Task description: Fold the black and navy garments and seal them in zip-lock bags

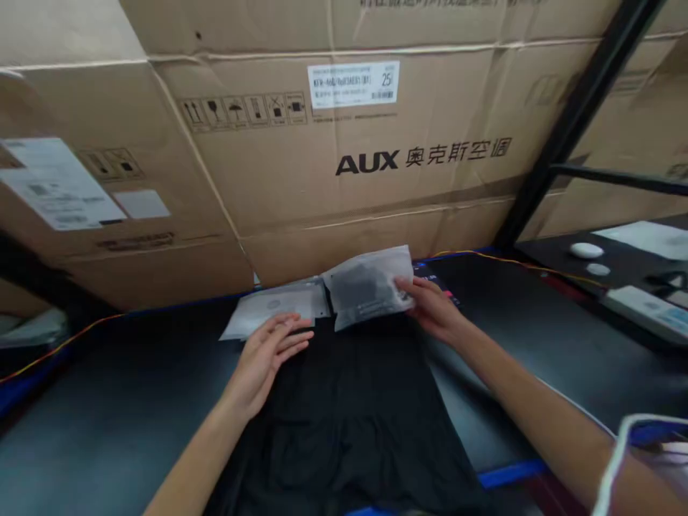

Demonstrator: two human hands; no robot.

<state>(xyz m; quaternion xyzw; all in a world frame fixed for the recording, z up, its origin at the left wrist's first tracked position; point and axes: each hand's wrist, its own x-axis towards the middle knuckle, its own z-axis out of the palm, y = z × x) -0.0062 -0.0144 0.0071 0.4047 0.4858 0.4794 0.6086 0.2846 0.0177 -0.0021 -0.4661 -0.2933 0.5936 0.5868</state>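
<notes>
My right hand [434, 307] grips the right end of a frosted plastic bag [365, 287] with something dark inside; what exactly it contains I cannot make out. The bag is tilted, its left end close to a second, whiter plastic bag [269, 309] lying at the back of the table. Just in front of that whiter bag is my left hand [275, 352], fingers stretched out and holding nothing. Below both hands a black cloth garment [349, 423] lies spread on the dark tabletop, running toward me.
Large cardboard boxes [279, 179] form a wall behind the dark table [107, 423]. A black metal post [570, 122] stands at right. Beyond it are a white mouse [585, 250] and a white device [648, 309]. A white cable [618, 459] loops at lower right.
</notes>
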